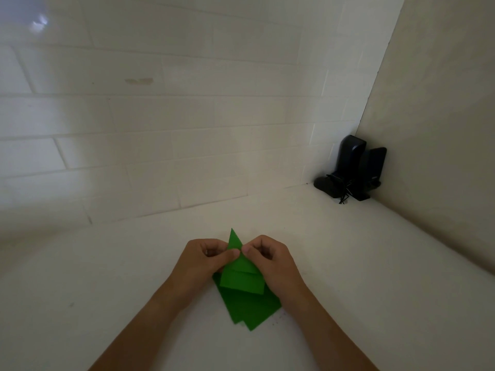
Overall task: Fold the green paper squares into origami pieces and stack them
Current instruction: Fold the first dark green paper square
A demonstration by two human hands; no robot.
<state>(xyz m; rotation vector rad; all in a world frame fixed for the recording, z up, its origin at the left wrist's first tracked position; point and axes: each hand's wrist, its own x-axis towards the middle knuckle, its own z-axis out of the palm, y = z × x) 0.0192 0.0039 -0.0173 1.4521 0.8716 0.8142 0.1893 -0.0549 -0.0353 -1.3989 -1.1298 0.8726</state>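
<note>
Your left hand [207, 257] and right hand [270, 259] pinch a folded green paper piece [239, 277] above the green paper squares [249, 307] on the white counter [107, 277].

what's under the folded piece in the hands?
Flat green paper squares lie on the counter beneath the folded piece; at least two edges show. The count is hidden.

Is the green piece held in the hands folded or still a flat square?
Folded. The green piece is a pointed shape with overlapping flaps, pinched by the left hand and right hand above flat green squares.
</note>
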